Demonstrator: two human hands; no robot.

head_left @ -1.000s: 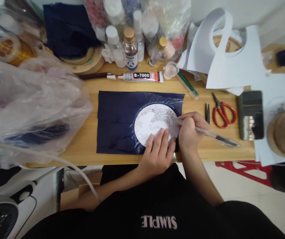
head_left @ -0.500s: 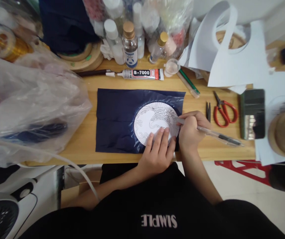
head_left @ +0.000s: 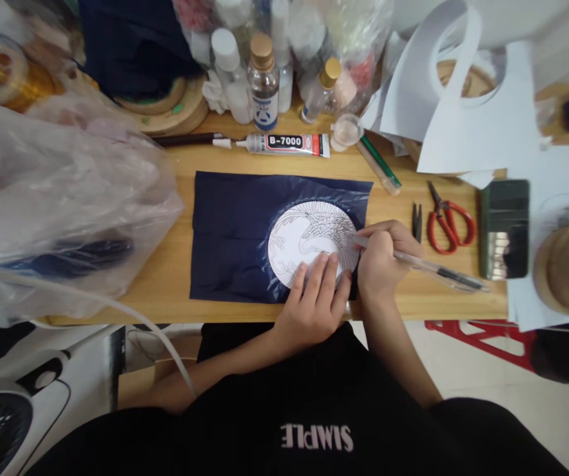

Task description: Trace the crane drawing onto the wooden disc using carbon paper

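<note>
A round white paper point(head_left: 287, 244) printed with black line art of a bird and waves lies on a dark blue sheet point(head_left: 229, 231) on the wooden table. My left hand point(head_left: 313, 301) lies on the paper's lower part, fingers spread and stretched out, covering some of the drawing. At the paper's right edge my right hand point(head_left: 382, 258) is closed around a clear pen point(head_left: 438, 270). The pen's tip end points left onto the feathered part of the drawing, and its back end slants out to the right.
Behind the sheet lie a B-7000 glue tube point(head_left: 287, 144) and a green-and-clear stick point(head_left: 380, 165). Red-handled pliers point(head_left: 447, 221) and a dark phone-like slab point(head_left: 504, 228) lie at right. Several bottles point(head_left: 264, 86) stand at the back. A plastic bag point(head_left: 66, 198) fills the left side.
The camera view shifts slightly. Both hands keep practically the same place on the paper, with the pen still in the right hand.
</note>
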